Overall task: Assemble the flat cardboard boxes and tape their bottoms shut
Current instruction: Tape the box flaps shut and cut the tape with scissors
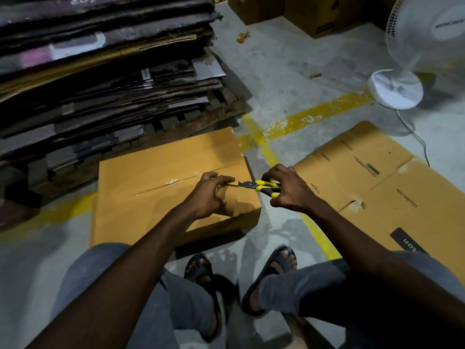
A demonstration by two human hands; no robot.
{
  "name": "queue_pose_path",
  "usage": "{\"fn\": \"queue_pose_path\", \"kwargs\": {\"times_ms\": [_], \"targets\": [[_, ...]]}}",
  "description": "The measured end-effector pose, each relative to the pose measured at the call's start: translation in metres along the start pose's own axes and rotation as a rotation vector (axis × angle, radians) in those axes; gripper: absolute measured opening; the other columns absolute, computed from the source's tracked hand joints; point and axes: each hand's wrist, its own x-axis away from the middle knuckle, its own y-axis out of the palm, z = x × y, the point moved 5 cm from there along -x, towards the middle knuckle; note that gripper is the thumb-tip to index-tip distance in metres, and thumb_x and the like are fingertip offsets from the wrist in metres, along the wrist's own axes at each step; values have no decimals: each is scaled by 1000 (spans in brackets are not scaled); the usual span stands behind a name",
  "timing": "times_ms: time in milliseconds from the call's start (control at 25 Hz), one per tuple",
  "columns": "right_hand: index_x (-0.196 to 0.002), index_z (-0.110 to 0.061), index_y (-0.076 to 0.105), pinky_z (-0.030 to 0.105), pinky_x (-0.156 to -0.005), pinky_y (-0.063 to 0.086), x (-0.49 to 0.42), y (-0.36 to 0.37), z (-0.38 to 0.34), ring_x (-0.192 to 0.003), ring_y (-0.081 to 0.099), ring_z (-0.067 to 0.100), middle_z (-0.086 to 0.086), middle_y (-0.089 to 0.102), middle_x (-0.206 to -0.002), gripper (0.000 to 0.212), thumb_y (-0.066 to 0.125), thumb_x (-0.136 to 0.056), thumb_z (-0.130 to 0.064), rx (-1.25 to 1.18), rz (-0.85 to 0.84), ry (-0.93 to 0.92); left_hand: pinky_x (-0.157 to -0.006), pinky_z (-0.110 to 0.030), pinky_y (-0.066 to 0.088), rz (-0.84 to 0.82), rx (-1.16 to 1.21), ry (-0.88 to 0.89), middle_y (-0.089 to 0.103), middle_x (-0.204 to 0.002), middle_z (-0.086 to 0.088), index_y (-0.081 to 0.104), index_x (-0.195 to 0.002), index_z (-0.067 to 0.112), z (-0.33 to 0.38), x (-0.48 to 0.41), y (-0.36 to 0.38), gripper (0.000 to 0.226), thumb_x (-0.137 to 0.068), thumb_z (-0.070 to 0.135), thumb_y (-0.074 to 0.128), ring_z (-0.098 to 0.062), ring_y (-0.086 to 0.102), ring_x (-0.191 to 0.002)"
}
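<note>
An assembled brown cardboard box [161, 177] stands on the floor in front of me, its closed flaps facing up with clear tape [173, 183] along the centre seam. My left hand [207, 195] rests on the box's right end, its fingers pinching the tape at the edge. My right hand [289, 191] grips yellow-and-black scissors [261, 187], whose blades point left at the tape beside my left fingers. A flat, unfolded cardboard box [372, 187] lies on the floor to the right.
A tall stack of flattened cartons [100, 79] on a wooden pallet [221, 109] fills the left. A white pedestal fan [395, 89] with a cable stands at the upper right. More boxes [314, 13] sit at the back. Yellow floor lines [314, 117] cross near my sandalled feet.
</note>
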Motion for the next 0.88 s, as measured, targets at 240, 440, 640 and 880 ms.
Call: {"fn": "queue_pose_path", "kwargs": {"times_ms": [240, 440, 640, 880], "targets": [[-109, -21, 63, 36, -75, 40, -2, 1, 13, -92, 44, 27, -10, 45, -102, 60, 56, -52, -38, 17, 60, 1, -98, -47, 48, -19, 47, -37, 42, -136, -5, 53, -132, 41, -8, -17, 7, 72, -73, 9, 78, -30, 39, -127], [-110, -24, 59, 38, -71, 41, -5, 8, 40, -91, 41, 28, -5, 50, -109, 62, 46, -54, -48, 46, 75, 27, -82, -37, 50, -159, 589, -245, 57, -118, -5, 62, -123, 27, 16, -27, 19, 36, -92, 8, 58, -24, 53, -107], [-121, -28, 52, 38, -74, 37, -7, 37, 88, -106, 48, 31, 2, 52, -123, 71, 59, -54, -50, 25, -142, 188, -74, -21, 42, 270, 483, -160, 68, -107, 1, 74, -98, 21, 42, -70, 54, 25, -96, 11, 52, -19, 58, -109], [-107, -16, 54, 30, -63, 44, -9, 59, 160, -71, 56, 23, 12, 61, -79, 24, 69, -88, -15, -957, 14, 645, -65, -22, 40, 125, 365, -64, 63, -116, -5, 51, -122, 17, 69, -135, 145, 37, -88, 7, 59, -22, 59, -102]]}}
